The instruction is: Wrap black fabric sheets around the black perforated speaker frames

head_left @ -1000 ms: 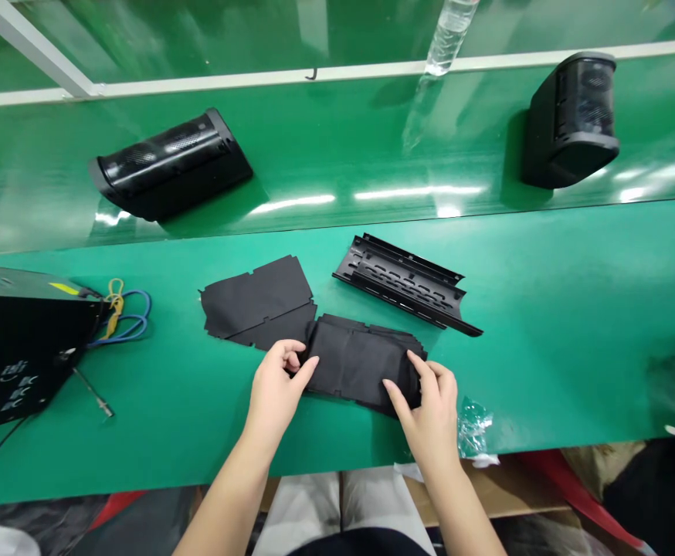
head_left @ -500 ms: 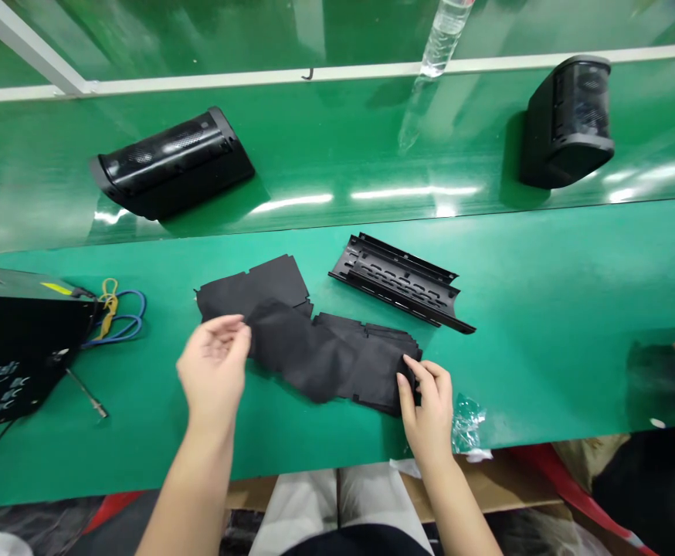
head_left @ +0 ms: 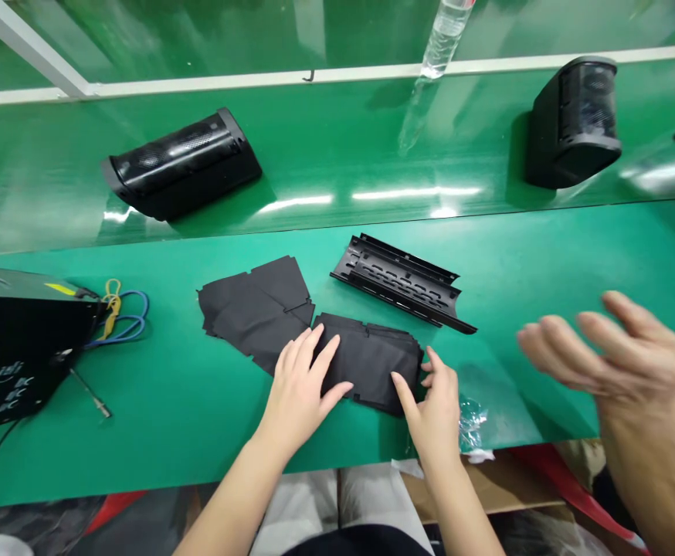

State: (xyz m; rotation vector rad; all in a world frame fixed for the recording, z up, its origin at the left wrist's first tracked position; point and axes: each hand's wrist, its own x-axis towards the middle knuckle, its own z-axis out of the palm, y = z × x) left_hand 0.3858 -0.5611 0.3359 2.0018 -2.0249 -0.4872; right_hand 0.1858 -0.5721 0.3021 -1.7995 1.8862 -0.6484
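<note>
Matte green workbench point(head_left: 546, 255) fronts a glossy green conveyor belt point(head_left: 343, 147) reflecting overhead lights.

Nothing legible anywhere — only faint white markings on the black box point(head_left: 18, 347) at the left edge of the frame, too blurred to read; yellow sticker point(head_left: 63, 289) on top likewise.
</note>
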